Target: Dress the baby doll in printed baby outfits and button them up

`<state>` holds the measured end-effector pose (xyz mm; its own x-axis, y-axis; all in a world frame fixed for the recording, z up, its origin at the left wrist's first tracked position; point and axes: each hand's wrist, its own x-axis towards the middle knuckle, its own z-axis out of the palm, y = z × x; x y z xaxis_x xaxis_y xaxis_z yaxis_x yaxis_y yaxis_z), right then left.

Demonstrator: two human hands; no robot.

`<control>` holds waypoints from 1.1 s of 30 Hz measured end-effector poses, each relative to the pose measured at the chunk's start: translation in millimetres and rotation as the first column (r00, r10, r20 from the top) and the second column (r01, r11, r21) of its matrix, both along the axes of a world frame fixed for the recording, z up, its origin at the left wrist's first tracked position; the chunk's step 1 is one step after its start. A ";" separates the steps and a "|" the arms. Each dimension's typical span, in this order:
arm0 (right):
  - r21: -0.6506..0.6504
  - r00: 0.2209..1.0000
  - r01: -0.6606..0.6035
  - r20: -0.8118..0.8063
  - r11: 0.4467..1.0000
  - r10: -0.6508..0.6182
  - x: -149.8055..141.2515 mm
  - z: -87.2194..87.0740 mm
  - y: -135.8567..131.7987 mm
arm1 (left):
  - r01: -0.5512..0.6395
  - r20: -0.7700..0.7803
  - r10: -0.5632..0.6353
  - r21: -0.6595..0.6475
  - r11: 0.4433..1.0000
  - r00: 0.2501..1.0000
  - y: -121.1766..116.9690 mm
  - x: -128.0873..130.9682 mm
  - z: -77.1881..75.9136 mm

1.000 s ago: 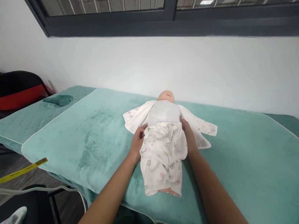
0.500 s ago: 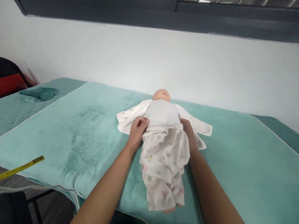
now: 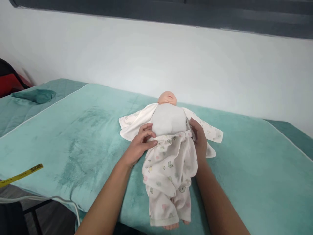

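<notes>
A baby doll [image 3: 167, 98] lies on its back, its head toward the wall. It wears a white patterned jacket [image 3: 137, 123] spread apart at the front, baring a pale grey torso [image 3: 168, 120]. White patterned trousers [image 3: 168, 163] cover its legs, with the gathered waistband across the belly and the toes showing below the cuffs. My left hand [image 3: 141, 142] rests open at the waistband's left end, thumb on the trousers and fingers apart beside the torso. Against the doll's right-hand side in view, my right hand [image 3: 199, 137] lies with fingers extended by the waistband; some fingertips are hidden.
A green padded cover [image 3: 244, 169] spreads under the doll, reaching a white wall [image 3: 146, 52]. A darker green cloth [image 3: 36, 95] lies at the far left. A yellow strip [image 3: 22, 175] sticks out over the left front edge, above a white cable [image 3: 49, 197]. A black-and-red object [image 3: 11, 83] stands behind.
My left hand has loosened from a pinch at the waistband, its fingers now spread. My right hand stays by the doll's side, its index finger a little higher. The view has shifted slightly.
</notes>
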<state>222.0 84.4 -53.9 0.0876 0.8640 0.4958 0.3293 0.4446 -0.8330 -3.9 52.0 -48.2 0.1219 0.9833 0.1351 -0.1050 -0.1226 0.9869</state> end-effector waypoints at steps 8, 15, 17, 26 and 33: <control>-0.118 0.996 -0.082 0.026 0.990 0.085 12.2 -1.1 7.2 | -0.045 -0.060 0.048 0.055 0.997 0.997 0.2 5.3 1.7; -0.202 0.995 -0.095 0.011 0.975 0.100 21.3 -0.1 27.0 | -0.279 -0.203 0.300 0.127 0.952 0.932 37.5 8.6 6.6; -0.244 0.998 -0.062 -0.002 0.968 0.063 21.1 -0.3 30.6 | -0.343 -0.229 0.371 0.154 0.927 0.900 53.0 9.9 5.7; -0.444 0.965 -0.135 -0.263 0.886 0.016 23.1 1.1 60.7 | -0.325 -0.088 0.338 0.138 0.936 0.937 75.5 18.5 -7.9; -0.409 0.972 -0.222 -0.162 0.885 0.169 28.5 6.6 74.0 | -0.283 -0.125 0.323 0.262 0.923 0.938 74.1 15.5 -3.0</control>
